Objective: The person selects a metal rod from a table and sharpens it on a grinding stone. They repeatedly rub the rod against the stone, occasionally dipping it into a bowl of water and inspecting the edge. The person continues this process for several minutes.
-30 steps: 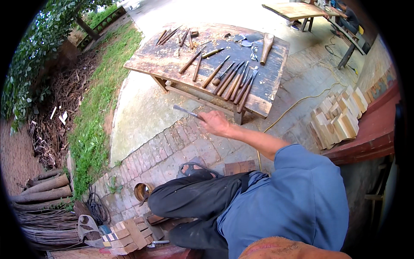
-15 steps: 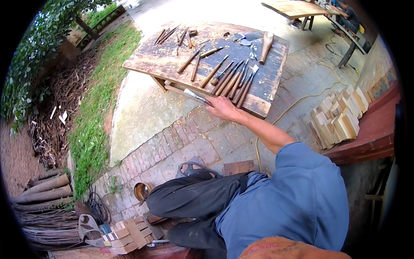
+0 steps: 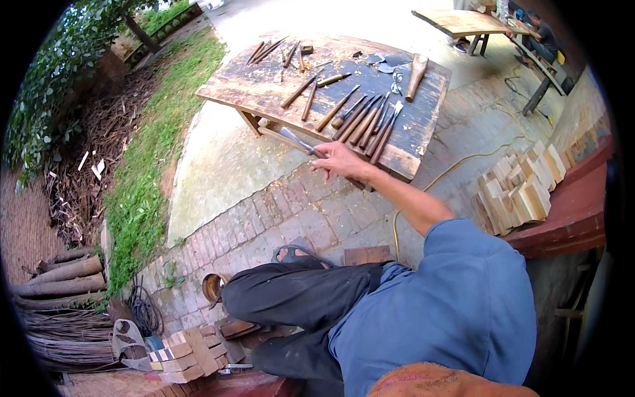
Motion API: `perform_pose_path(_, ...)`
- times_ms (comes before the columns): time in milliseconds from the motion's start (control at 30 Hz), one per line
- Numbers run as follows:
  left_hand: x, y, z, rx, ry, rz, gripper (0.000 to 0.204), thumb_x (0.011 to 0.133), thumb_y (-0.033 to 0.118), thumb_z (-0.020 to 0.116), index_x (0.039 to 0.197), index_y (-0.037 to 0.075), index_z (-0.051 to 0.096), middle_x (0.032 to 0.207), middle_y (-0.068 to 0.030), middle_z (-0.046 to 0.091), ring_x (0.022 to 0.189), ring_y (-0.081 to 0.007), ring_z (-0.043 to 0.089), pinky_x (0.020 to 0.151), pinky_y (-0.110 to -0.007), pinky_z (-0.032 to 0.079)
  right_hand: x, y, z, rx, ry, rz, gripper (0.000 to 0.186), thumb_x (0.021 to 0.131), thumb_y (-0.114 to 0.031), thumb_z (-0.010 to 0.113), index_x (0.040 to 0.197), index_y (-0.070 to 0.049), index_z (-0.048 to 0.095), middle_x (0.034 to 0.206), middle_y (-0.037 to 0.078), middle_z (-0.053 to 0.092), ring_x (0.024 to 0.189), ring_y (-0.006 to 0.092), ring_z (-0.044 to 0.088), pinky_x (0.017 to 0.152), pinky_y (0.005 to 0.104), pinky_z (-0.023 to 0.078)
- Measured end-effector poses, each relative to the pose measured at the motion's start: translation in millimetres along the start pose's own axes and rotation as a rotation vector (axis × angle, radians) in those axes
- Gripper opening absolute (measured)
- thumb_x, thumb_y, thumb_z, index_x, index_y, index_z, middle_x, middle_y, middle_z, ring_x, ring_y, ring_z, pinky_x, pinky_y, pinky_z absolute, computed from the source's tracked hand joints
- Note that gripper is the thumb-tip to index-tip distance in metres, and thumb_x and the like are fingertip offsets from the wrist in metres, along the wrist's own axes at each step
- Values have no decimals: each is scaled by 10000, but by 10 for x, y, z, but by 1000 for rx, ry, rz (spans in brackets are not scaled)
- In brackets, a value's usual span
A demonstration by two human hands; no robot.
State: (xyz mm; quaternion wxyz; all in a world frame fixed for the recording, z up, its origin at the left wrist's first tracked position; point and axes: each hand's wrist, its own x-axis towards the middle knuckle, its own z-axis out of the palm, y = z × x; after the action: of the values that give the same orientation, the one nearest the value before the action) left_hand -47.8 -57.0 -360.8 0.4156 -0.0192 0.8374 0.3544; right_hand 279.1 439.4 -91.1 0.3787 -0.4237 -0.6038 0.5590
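Right hand (image 3: pixel 340 161) stretched out over the near edge of the low wooden table (image 3: pixel 264 83), fingers closed around the handle of a chisel (image 3: pixel 296 140), blade pointing left and slightly far, out past the near edge. Compared with a second ago, further from the body: then hanging over the brick paving (image 3: pixel 284 212) short of the table, half a second ago just at the edge, now partly over the boards with the chisel lifted nearer the tabletop. Arm more extended than before, blue sleeve (image 3: pixel 463 291) unchanged. Just right of the hand and further back, a row of wooden-handled carving tools (image 3: pixel 364 119) lying side by side, unmoved across all frames. A wooden mallet (image 3: pixel 417 66) at the far right of the table, also unmoved. Stacked wood blocks (image 3: pixel 519 192) well apart to the right. Left hand out of view.
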Motion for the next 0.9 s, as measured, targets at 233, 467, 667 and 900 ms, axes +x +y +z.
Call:
perform_pose_path(233,-19,-51,32,-21,-9,-20,410,1109,362,638,1307,9,704,1125,-94,764,991,-207,710,925,-344,567,-184,231,894,-156,-30,70,134,953,-146,732,1012,-31,769,816,76,763,591,137,698,563,329,562)
perform_pose_path(467,-98,-476,-317,-157,54,-133,406,1108,359,639,1306,10,704,1126,-94,763,993,-204,709,926,-342,567,-353,699,1867,-397,-193,-137,505,952,-182,728,1449,-123,662,1001,210,776,935,323,770,863,441,593)
perform_pose_path(667,-734,-1073,-1141,-649,381,-177,403,1108,357,640,1305,11,703,1127,-94,761,995,-202,709,927,-341,567,-204,535,2468,-278,-487,245,543,984,-132,663,1524,-179,621,1113,197,795,964,324,774,889,455,587)
perform_pose_path(900,-1341,932,-1695,-520,862,215,307,1116,256,627,1214,-20,717,1123,-94,752,1003,-176,701,952,-338,564,-129,767,3458,-585,-754,135,422,962,-115,620,1371,-97,722,1087,243,769,972,414,749,883,473,569)
